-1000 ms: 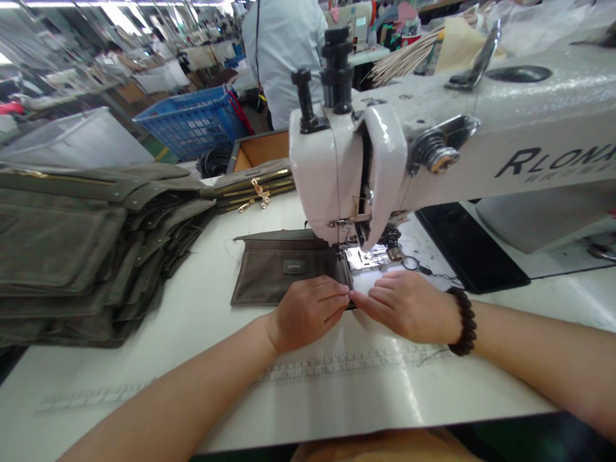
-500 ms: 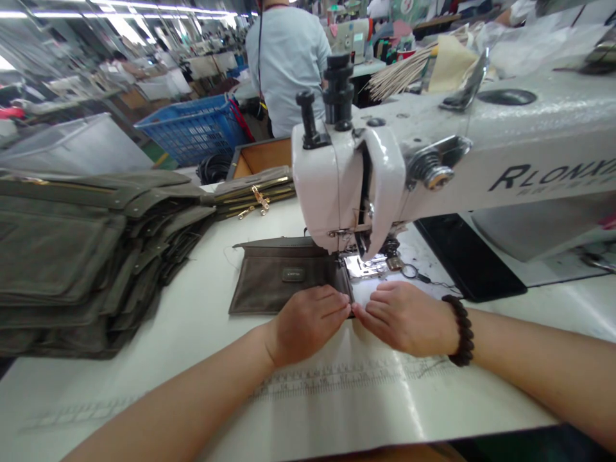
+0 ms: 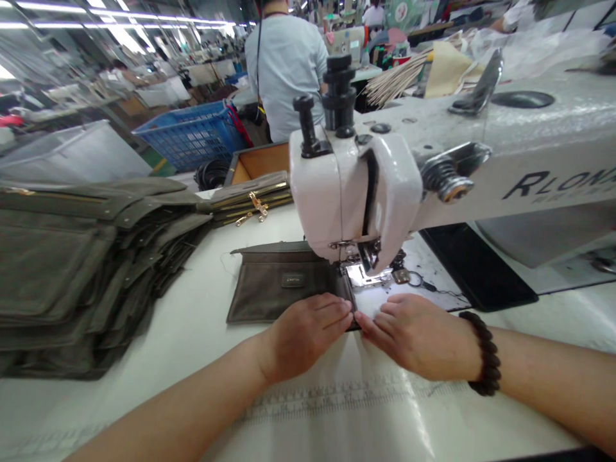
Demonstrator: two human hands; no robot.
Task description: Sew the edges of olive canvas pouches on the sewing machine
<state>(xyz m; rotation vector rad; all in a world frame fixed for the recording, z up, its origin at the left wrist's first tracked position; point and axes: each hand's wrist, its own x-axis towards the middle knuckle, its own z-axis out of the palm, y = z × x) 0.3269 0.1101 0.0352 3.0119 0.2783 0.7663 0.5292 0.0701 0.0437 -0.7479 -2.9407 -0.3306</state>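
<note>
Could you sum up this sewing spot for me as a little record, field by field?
Left hand: on the near right corner of a dark fabric piece; left hand
Right hand: fingertips at that piece's right edge; beaded bracelet on wrist
Machine: white sewing machine, its head over the piece's right side
Left side: stacked olive fabric pieces
Beyond: blue basket, person in a pale top

Fluorescent tubes shine overhead; white light pools beneath the sewing machine, glare streaks the tabletop, and the far-left background looks smeared.
</note>
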